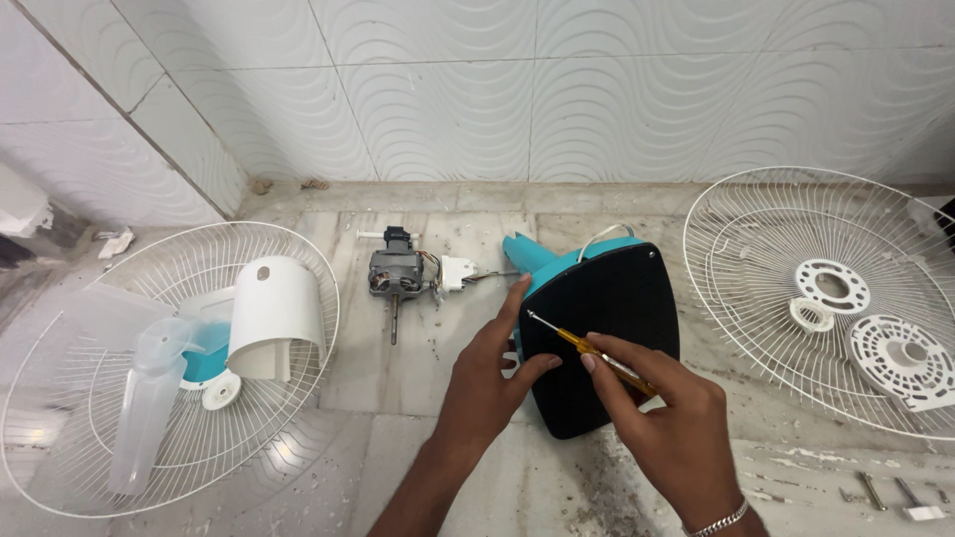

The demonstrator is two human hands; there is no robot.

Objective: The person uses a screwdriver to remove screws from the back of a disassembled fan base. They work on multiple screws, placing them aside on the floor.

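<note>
A teal fan base with a black underside (622, 328) lies tipped on the stone floor in the middle. My left hand (487, 383) rests on its left edge, index finger stretched up along the rim and thumb on the black plate. My right hand (662, 423) grips a yellow-handled screwdriver (587, 348); its metal tip points up-left onto the black plate near the left edge. A white cable loops out behind the base.
A bare fan motor (396, 273) with its shaft and a white switch block lies left of the base. A wire grille (149, 378) at left holds a white motor cover, a clear blade and a teal hub. Another grille (826, 288) at right holds white plastic rings. Loose screws (885, 492) lie at bottom right.
</note>
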